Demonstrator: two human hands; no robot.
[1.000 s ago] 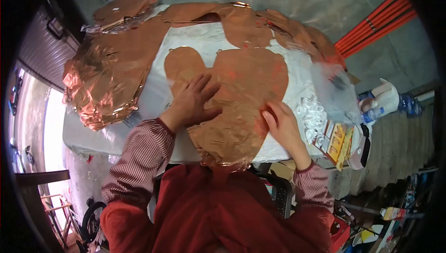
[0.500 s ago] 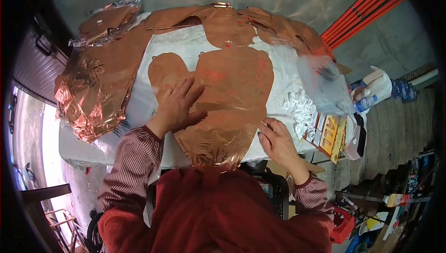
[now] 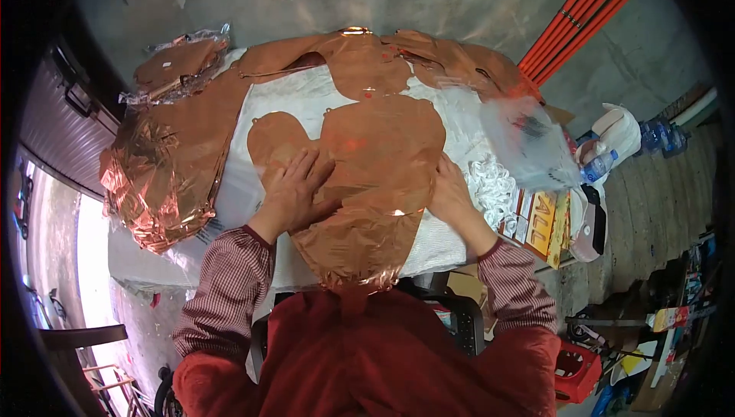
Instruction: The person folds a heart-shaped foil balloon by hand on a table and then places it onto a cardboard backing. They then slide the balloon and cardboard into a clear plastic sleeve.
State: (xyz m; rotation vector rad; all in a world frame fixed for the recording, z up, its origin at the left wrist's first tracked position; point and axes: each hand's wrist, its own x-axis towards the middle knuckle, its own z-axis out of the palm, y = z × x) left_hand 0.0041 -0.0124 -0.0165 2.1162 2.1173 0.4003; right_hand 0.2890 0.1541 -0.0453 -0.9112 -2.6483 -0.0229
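Observation:
A flat, uninflated copper-coloured foil balloon [image 3: 375, 149] lies on the white-covered table [image 3: 295, 91] in front of me. It has rounded lobes at its far side and a crinkled, narrowing near end close to my body. My left hand [image 3: 295, 191] rests on its left part, palm down, fingers stretched and thumb spread to the right. My right hand [image 3: 453, 196] lies along the balloon's right edge, fingers stretched forward and touching the foil; the thumb is hard to make out.
More copper foil pieces [image 3: 172, 168] lie along the left and far side, beside a clear-wrapped packet [image 3: 176, 65]. At right are a clear plastic bag [image 3: 528, 137], tangled white string [image 3: 491, 187], a yellow printed packet [image 3: 547, 229] and a bottle [image 3: 599, 166]. Orange poles [image 3: 582, 22] stand beyond.
My right hand has moved forward along the foil's right edge, its fingers now straighter. My left hand stays on the foil. The whole view has shifted slightly.

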